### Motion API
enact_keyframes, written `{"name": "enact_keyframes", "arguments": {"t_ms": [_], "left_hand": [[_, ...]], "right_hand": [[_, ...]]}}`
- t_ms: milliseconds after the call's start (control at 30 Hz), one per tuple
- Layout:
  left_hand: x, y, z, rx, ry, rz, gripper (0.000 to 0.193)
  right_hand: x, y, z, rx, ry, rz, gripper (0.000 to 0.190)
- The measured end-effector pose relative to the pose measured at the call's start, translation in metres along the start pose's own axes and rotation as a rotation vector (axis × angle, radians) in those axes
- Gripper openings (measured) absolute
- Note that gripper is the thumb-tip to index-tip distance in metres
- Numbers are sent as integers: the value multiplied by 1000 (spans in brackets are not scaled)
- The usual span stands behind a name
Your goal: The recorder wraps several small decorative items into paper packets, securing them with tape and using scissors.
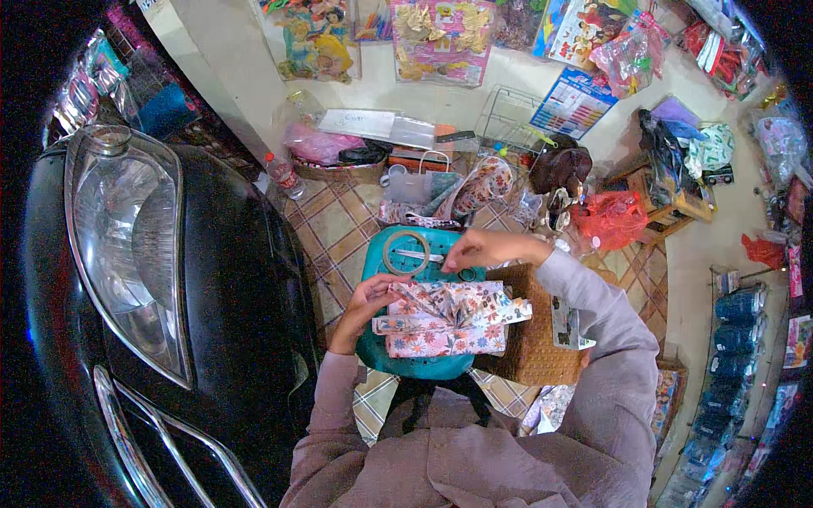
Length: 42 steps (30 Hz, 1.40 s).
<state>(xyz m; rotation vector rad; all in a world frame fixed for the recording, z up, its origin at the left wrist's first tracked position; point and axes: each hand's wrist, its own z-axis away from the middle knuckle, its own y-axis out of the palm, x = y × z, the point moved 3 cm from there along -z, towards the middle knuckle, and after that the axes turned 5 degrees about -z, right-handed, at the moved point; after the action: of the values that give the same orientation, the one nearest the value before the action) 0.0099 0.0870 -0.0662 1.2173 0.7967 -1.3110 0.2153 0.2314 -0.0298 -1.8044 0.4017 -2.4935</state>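
Note:
A parcel wrapped in floral paper (444,343) lies on a teal plastic stool (375,254) before me. Pleated folds of the same paper (454,305) fan out across its top. With thumb and fingers, my left hand (368,305) pinches the upper left corner of these folds. My right hand (476,247) is over the stool's far right part, its fingertips bent down beside a slim white-and-dark tool (419,255). Whether those fingertips hold anything cannot be made out. A large roll of tape (386,254) rests around part of the slim tool. Near my right fingertips sits a small dark ring (467,275).
Right of the stool stands a brown woven box (533,343) with a clear packet (567,325) on it. Rolled floral paper (486,184) and a red plastic bag (610,219) lie beyond. A black vehicle's front, with its headlight (127,241), closes in the left side.

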Motion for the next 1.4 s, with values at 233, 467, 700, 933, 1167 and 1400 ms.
{"name": "enact_keyframes", "arguments": {"t_ms": [233, 467, 700, 933, 1167, 1400], "left_hand": [[4, -4, -5, 25, -18, 18, 27], [3, 12, -20, 162, -46, 22, 26], [8, 18, -33, 281, -74, 48, 53], [10, 17, -42, 316, -89, -27, 72], [15, 25, -51, 346, -128, -64, 77], [23, 40, -65, 441, -115, -19, 75]], "right_hand": [[-10, 14, 14, 27, 54, -50, 24], [-15, 25, 36, 102, 93, -25, 24], [-12, 27, 35, 72, 153, -81, 25], [13, 27, -11, -181, -48, -59, 25], [0, 24, -29, -59, 269, -490, 24], [-16, 20, -22, 117, 170, -355, 25]]}}
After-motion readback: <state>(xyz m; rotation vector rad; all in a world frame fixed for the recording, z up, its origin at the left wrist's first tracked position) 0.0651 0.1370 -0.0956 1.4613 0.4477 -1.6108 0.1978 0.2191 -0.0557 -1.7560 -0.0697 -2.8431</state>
